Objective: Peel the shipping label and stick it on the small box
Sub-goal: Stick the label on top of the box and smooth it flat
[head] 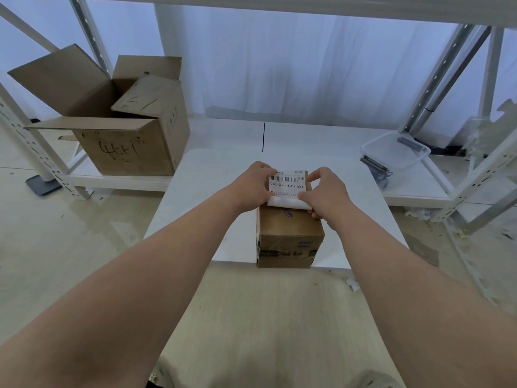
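Observation:
A small brown cardboard box (289,233) stands on the white table (201,191), its near end at the table's front edge. A white shipping label (286,184) with a barcode and printed numbers lies over the far part of the box top. Its near edge curls up, showing a blank white underside. My left hand (253,186) pinches the label's left edge. My right hand (326,191) grips its right edge and near corner, fingers curled over the box side.
A large open cardboard box (126,130) with handwriting stands on the low white shelf at the left. At the right, a clear plastic tub (396,149) sits on the shelf with dark metal clips (375,166) beside it. Metal rack posts rise on both sides.

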`<state>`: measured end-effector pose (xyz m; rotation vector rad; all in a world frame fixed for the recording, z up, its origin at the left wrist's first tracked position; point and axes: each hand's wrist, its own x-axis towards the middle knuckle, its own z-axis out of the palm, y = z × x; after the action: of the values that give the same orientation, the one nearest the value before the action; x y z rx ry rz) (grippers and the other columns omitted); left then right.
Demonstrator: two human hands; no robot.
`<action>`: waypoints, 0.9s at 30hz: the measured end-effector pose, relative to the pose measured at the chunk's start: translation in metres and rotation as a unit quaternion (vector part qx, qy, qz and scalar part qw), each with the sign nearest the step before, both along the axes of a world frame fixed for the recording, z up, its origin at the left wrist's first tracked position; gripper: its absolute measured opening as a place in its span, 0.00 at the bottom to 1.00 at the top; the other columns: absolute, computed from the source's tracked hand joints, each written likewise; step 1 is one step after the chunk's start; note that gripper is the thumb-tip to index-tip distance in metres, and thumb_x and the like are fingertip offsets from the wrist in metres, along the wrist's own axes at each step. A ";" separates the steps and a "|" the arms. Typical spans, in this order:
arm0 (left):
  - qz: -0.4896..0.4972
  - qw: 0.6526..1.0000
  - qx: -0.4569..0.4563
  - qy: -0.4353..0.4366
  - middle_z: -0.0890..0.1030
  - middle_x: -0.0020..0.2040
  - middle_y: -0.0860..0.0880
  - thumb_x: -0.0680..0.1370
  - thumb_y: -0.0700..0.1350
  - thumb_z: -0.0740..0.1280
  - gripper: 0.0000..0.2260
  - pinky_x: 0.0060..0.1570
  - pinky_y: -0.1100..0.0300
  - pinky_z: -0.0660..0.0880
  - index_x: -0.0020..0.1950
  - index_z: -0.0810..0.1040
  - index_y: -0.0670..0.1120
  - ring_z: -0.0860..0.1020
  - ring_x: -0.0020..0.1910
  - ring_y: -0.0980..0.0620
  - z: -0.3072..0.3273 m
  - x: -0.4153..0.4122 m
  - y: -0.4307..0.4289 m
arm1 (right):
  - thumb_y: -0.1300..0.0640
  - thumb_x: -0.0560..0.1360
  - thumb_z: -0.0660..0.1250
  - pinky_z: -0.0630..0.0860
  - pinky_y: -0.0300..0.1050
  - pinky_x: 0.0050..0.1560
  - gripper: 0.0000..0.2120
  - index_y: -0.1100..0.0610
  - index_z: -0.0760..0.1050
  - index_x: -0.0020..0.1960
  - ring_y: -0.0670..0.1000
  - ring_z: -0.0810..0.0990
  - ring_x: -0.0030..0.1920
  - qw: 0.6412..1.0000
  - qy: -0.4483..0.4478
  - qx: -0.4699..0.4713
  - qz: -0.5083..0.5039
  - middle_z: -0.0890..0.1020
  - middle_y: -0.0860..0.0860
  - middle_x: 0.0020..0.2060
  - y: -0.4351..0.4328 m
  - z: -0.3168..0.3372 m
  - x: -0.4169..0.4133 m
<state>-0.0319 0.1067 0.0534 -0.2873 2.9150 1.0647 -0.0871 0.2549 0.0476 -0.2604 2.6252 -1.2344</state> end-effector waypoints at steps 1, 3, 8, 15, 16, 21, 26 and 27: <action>-0.002 1.000 -0.002 -0.002 0.62 0.72 0.46 0.77 0.38 0.66 0.26 0.64 0.62 0.67 0.74 0.62 0.40 0.69 0.67 0.46 0.000 0.000 0.000 | 0.62 0.75 0.66 0.78 0.43 0.31 0.14 0.53 0.66 0.56 0.52 0.77 0.33 1.000 0.003 0.005 0.001 0.76 0.55 0.57 -0.001 0.000 0.000; -0.004 1.000 -0.007 -0.005 0.61 0.72 0.46 0.77 0.37 0.65 0.26 0.65 0.61 0.66 0.74 0.62 0.40 0.67 0.69 0.47 0.000 -0.001 0.000 | 0.63 0.75 0.66 0.78 0.43 0.31 0.13 0.53 0.65 0.54 0.52 0.76 0.33 1.000 0.009 0.012 0.003 0.76 0.56 0.59 -0.001 0.001 0.001; 0.003 1.000 -0.008 -0.005 0.62 0.72 0.46 0.77 0.37 0.66 0.26 0.67 0.60 0.67 0.74 0.62 0.40 0.66 0.70 0.47 -0.002 -0.001 0.000 | 0.63 0.75 0.66 0.80 0.45 0.34 0.13 0.53 0.65 0.54 0.53 0.76 0.41 0.999 0.026 0.017 0.011 0.75 0.55 0.61 -0.001 0.002 0.004; 0.023 0.999 0.034 0.009 0.63 0.72 0.48 0.76 0.38 0.66 0.27 0.57 0.67 0.65 0.74 0.63 0.40 0.68 0.66 0.48 -0.002 0.003 0.000 | 0.61 0.76 0.66 0.81 0.48 0.44 0.12 0.52 0.66 0.54 0.55 0.78 0.51 0.998 0.047 0.022 0.021 0.77 0.55 0.59 0.001 -0.003 0.003; 0.023 0.999 0.036 0.009 0.63 0.72 0.48 0.76 0.38 0.67 0.27 0.56 0.66 0.66 0.74 0.63 0.40 0.69 0.66 0.48 -0.002 0.004 0.000 | 0.61 0.76 0.66 0.81 0.49 0.46 0.12 0.52 0.66 0.54 0.55 0.78 0.53 0.998 0.050 0.024 0.023 0.77 0.55 0.59 0.001 -0.004 0.003; 0.026 0.999 0.037 0.010 0.62 0.72 0.48 0.76 0.38 0.67 0.27 0.56 0.66 0.66 0.74 0.64 0.41 0.68 0.67 0.48 -0.001 0.004 0.000 | 0.61 0.76 0.67 0.81 0.51 0.49 0.11 0.51 0.66 0.52 0.55 0.78 0.53 0.998 0.056 0.027 0.022 0.77 0.55 0.59 0.000 -0.005 0.001; 0.023 1.000 0.017 0.010 0.62 0.72 0.48 0.76 0.38 0.67 0.27 0.56 0.67 0.66 0.74 0.63 0.40 0.67 0.67 0.48 -0.002 0.002 0.000 | 0.62 0.76 0.65 0.81 0.50 0.46 0.11 0.53 0.66 0.54 0.55 0.78 0.50 0.996 0.072 0.047 0.039 0.78 0.55 0.56 0.000 -0.005 0.002; 0.022 1.000 0.009 0.010 0.62 0.72 0.48 0.76 0.39 0.67 0.27 0.55 0.67 0.67 0.74 0.63 0.40 0.69 0.66 0.48 -0.002 0.002 0.001 | 0.62 0.76 0.65 0.81 0.50 0.44 0.11 0.53 0.67 0.54 0.55 0.78 0.49 0.994 0.078 0.055 0.045 0.78 0.55 0.55 0.000 -0.005 0.001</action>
<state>-0.0300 0.1073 0.0513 -0.3430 2.9282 1.1057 -0.0857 0.2545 0.0430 -0.4678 2.7666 -1.0767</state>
